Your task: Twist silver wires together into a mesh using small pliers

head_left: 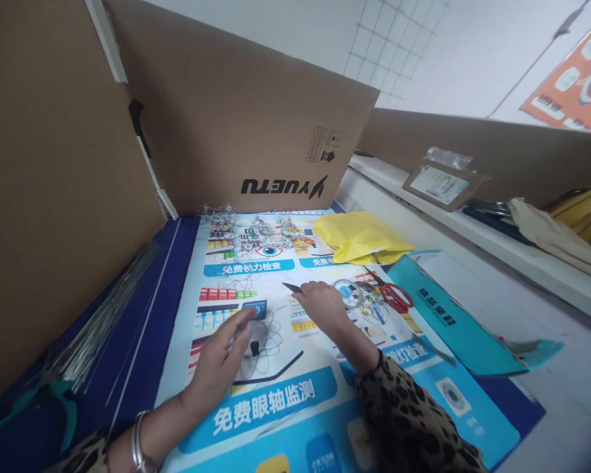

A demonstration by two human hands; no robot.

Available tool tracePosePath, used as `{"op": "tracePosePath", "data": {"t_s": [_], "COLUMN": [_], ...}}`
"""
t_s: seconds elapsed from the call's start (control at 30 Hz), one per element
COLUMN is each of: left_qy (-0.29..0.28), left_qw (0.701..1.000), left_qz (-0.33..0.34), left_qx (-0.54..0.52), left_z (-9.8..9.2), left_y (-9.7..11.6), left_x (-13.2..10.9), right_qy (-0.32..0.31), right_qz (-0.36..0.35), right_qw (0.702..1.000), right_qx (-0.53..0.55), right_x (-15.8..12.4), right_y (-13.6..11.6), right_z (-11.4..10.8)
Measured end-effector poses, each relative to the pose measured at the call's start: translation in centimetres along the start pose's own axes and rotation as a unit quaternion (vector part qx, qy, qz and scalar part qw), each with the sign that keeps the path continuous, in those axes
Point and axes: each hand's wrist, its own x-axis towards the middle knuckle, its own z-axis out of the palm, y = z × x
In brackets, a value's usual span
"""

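Note:
My left hand [221, 355] rests low over the printed poster sheet [285, 433], fingers stretched and thumb apart. Right at its fingertips lie thin wire loops [276, 338], spread like petals, with a small black piece [255, 348] among them. Whether the fingers touch the wire I cannot tell. My right hand [322, 303] is closed around a dark, pointed tool [291, 287] whose tip points left; the hand hides the rest of it. Just right of this hand are a clear ring-shaped roll [349, 293] and red-handled scissors [397, 297].
Tangled wire pieces [261, 233] lie at the back, beside a yellow bag [362, 236]. A teal carton piece [448, 309] lies to the right. Cardboard walls [217, 118] stand behind and left. Straight wires [113, 309] and a teal-handled tool [62, 401] lie on the left.

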Motion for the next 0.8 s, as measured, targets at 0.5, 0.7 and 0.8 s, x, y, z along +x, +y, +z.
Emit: {"op": "tracePosePath", "data": {"t_s": [0.5,0.7,0.8], "left_qy": [0.049,0.073,0.066], "left_qw": [0.909,0.899,0.908], "left_qz": [-0.199,-0.209,-0.221], "left_qx": [-0.364,-0.378,-0.35], "left_z": [0.7,0.5,0.4], "left_y": [1.7,1.9,1.9], "left_x": [-0.2,-0.3,-0.3], "right_qy": [0.155,0.169,0.189], "right_qz": [-0.198,-0.21,-0.218], "right_qw": [0.959,0.952,0.945], "right_qx": [0.13,0.142,0.152], "right_x": [-4.2,-4.4,-4.5], "right_y": [-6.1,-6.4,-6.5], "right_z": [0.0,0.1,0.2]}}
